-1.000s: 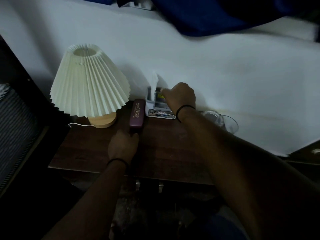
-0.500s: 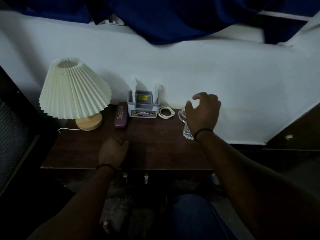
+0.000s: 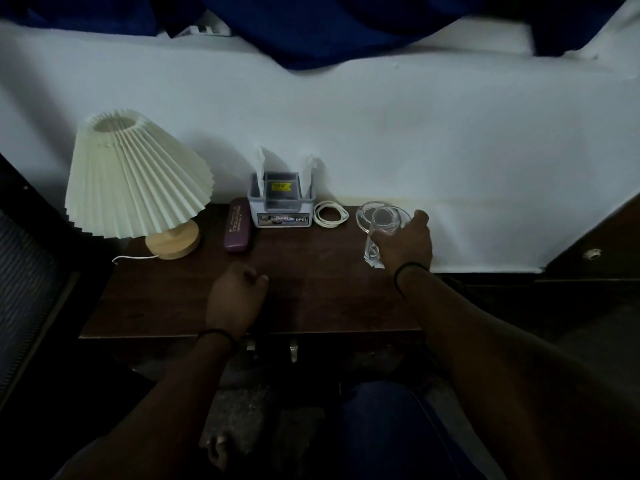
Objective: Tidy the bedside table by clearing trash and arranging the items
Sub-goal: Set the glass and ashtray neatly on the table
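Note:
A dark wooden bedside table (image 3: 311,296) stands against a white sheet-covered bed side. At its right rear my right hand (image 3: 405,244) grips a clear drinking glass (image 3: 379,223) that stands beside or on a clear glass saucer (image 3: 363,216). My left hand (image 3: 237,296) rests on the table's middle front, fingers loosely curled, holding nothing. Along the back stand a small grey organiser box (image 3: 282,209) with cards and tissue in it, a coiled white cable (image 3: 330,213) to its right and a maroon spectacle case (image 3: 237,228) to its left.
A pleated cream lamp (image 3: 136,174) on a round wooden base occupies the table's left rear, its white cord trailing left. A dark blue blanket (image 3: 329,26) hangs over the bed above. Dark furniture flanks both sides; the floor below is dim.
My right hand left the organiser box, moved right and closed round the glass. My left hand drew back from the spectacle case to the table's front middle.

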